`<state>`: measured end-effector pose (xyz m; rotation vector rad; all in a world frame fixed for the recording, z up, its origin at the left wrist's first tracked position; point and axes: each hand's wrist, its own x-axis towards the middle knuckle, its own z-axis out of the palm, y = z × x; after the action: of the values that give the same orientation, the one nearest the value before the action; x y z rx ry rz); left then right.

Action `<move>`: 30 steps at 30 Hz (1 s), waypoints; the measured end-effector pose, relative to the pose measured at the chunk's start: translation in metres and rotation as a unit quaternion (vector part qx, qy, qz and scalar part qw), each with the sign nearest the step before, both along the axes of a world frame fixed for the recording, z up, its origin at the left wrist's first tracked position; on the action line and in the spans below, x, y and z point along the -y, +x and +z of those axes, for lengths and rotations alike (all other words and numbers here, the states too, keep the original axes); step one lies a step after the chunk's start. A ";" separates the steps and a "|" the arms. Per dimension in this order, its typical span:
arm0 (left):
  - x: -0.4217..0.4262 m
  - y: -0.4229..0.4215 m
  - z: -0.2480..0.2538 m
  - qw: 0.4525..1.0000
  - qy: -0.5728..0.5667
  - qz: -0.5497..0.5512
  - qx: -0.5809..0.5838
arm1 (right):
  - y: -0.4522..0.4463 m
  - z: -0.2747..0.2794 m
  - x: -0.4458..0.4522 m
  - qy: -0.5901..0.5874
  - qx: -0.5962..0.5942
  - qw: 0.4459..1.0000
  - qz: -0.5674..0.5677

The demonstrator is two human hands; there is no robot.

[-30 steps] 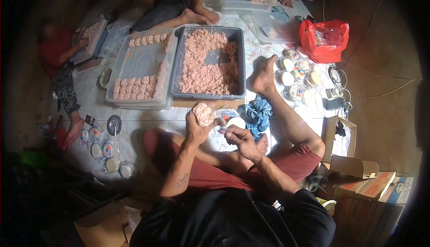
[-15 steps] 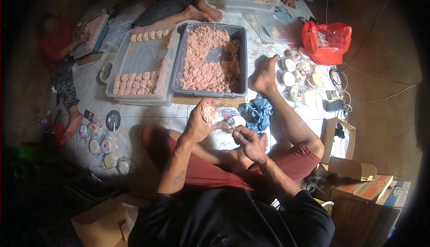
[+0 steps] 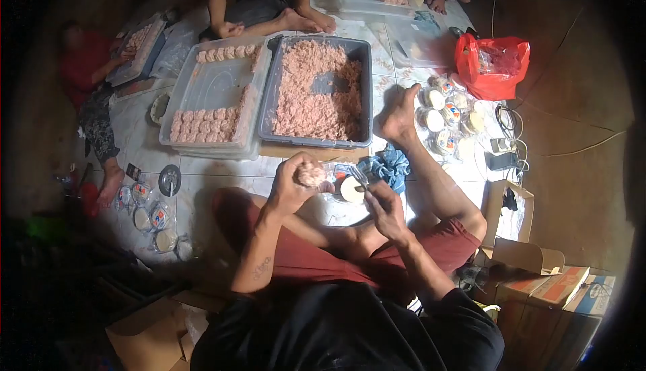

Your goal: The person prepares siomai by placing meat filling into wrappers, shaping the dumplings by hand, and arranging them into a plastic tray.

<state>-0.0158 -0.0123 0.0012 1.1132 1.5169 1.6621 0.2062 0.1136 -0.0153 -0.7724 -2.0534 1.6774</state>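
In front of me, my left hand (image 3: 291, 186) is wrapped round a ball of pink minced filling (image 3: 311, 174), held up near its thumb and fingers. To its right, my right hand (image 3: 387, 213) grips a metal fork (image 3: 361, 176), tines pointing up and away. Between the hands on the floor lies a stack of round pale wrappers (image 3: 352, 190) in opened plastic. Just beyond is a dark grey tub (image 3: 368, 102) of pink minced filling (image 3: 303, 82). Left of it, a clear plastic box (image 3: 215, 88) holds rows of filled dumplings (image 3: 205, 126).
A blue cloth (image 3: 390, 164) lies by my right foot. Packs of wrappers sit at right (image 3: 444, 119) and left (image 3: 160, 219). A red bag (image 3: 491, 68), cables (image 3: 515, 125) and cardboard boxes (image 3: 548, 290) stand at right. Other people sit around the far side and left.
My right hand and the fork have moved right, away from my left hand. The left hand has turned and closed more round the filling. A co-worker's hand at the back has lowered.
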 end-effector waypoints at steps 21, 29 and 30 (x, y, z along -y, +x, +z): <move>-0.002 0.005 0.023 0.993 -0.059 0.031 -0.095 | -0.001 -0.005 0.026 -0.021 0.014 1.000 -0.015; -0.011 0.022 -0.005 0.996 -0.023 0.031 -0.086 | -0.017 -0.017 0.041 -0.012 -0.092 0.995 0.031; -0.015 0.031 -0.005 0.994 0.001 0.046 -0.101 | -0.024 -0.020 0.044 0.048 -0.104 0.993 0.011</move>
<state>0.0149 0.0026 -0.0042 1.2618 1.7162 1.6534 0.1826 0.0693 -0.0351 -0.5205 -1.9878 1.5841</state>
